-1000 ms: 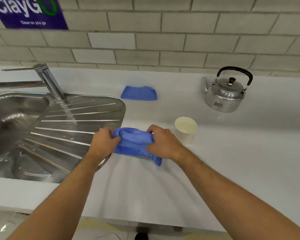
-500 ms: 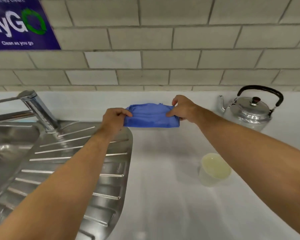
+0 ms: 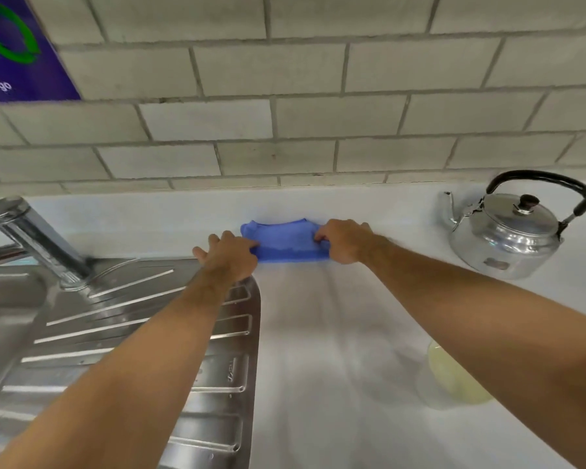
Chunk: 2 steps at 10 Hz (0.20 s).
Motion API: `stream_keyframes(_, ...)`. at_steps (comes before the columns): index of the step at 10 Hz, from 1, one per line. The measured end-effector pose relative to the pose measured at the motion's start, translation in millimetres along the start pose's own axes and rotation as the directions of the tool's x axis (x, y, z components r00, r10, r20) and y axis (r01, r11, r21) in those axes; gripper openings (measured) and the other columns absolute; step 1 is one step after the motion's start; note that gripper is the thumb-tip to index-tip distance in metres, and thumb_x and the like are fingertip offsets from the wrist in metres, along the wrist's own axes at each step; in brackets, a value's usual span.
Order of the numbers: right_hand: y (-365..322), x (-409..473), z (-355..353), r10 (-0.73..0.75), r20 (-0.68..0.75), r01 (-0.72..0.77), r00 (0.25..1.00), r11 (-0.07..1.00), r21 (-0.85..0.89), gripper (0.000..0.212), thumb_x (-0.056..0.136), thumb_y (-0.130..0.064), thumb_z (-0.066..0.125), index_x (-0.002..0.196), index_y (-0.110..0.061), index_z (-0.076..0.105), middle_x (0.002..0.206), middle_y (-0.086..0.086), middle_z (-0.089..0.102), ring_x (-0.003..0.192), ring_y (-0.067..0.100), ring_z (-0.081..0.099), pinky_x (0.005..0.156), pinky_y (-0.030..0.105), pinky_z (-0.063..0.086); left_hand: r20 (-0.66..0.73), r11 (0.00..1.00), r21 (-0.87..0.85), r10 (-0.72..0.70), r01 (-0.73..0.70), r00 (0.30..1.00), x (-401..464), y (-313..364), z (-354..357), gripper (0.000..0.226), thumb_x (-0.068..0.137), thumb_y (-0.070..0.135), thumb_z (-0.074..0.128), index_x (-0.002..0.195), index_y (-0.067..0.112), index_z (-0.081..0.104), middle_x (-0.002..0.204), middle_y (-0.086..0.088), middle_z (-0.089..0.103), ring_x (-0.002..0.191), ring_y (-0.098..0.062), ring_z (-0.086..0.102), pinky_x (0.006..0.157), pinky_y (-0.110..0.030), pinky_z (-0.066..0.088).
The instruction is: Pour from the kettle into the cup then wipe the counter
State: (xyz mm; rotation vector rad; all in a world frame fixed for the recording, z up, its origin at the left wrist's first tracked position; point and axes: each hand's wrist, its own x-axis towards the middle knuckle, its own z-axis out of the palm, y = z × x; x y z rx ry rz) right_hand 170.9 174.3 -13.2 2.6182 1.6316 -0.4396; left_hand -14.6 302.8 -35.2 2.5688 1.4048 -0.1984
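A blue cloth (image 3: 286, 240) lies bunched at the back of the white counter (image 3: 318, 333), against the low upstand under the tiled wall. My left hand (image 3: 229, 255) is on its left end and my right hand (image 3: 344, 240) pinches its right end. The shiny metal kettle (image 3: 508, 235) with a black handle stands at the back right, apart from both hands. A pale cup (image 3: 454, 380) of yellowish liquid stands near the front right, partly hidden under my right forearm.
A steel sink with a ribbed drainboard (image 3: 149, 333) fills the left side, and its tap (image 3: 38, 242) rises at the back left. A purple sign (image 3: 17, 52) hangs on the tiled wall at upper left.
Both hands carried the blue cloth from the counter's front to the back and lowered it against the wall, where another blue cloth lay. My view has moved closer and to the right.
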Motion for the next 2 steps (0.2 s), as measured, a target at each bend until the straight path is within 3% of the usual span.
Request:
stream_keyframes(1, 2.4, -12.3, -14.4, -0.028, 0.053, 0.028, 0.998, 1.0, 0.003, 0.05, 0.093, -0.011, 0.049, 0.139, -0.03, 0.051, 0.144, 0.003, 0.049, 0.127, 0.031, 0.049, 0.106, 0.042, 0.037, 0.006, 0.996, -0.059, -0.069, 0.069, 0.998, -10.5, 1.2, -10.0, 0.053, 0.081, 0.014, 0.04, 0.123, 0.044, 0.053, 0.122, -0.006, 0.043, 0.118, -0.03, 0.033, 0.096, -0.055, 0.023)
stream_keyframes(2, 9.3, -30.1, -31.5, -0.049, 0.038, 0.043, 0.998, 0.989, 0.14, 0.042, 0.094, -0.007, 0.053, 0.133, -0.02, 0.058, 0.142, 0.004, 0.052, 0.125, 0.027, 0.052, 0.106, 0.034, 0.041, -0.097, 0.979, -0.202, 0.019, -0.039, 0.995, -24.0, 8.4, -12.6, 0.048, 0.08, 0.012, 0.044, 0.116, 0.04, 0.059, 0.125, -0.001, 0.044, 0.117, -0.028, 0.036, 0.094, -0.05, 0.027)
